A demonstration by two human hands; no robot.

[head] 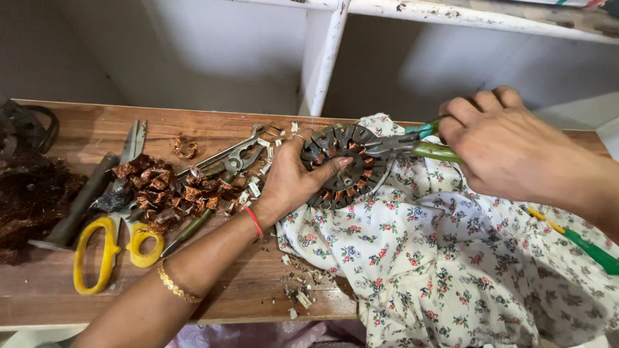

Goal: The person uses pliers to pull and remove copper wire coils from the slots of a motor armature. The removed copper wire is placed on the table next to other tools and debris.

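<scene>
left hand [291,180] presses the round stator [342,166] flat on the floral cloth [451,270] so it can't spin, while right hand [509,151] squeezes green-handled pliers [412,145] biting its copper windings.

A single head-worn camera is looking down and forward from the person's own eye line, sitting close over the brown wooden table [77,283]. It is facing a pale wall and the white-painted shelf frame [325,58] filling the top of the view. The person's left hand [293,177] and right hand [509,151] are reaching in from the bottom and right edges, near the lens. The table's near edge is running along the bottom; its left end is cut off by the frame.
</scene>
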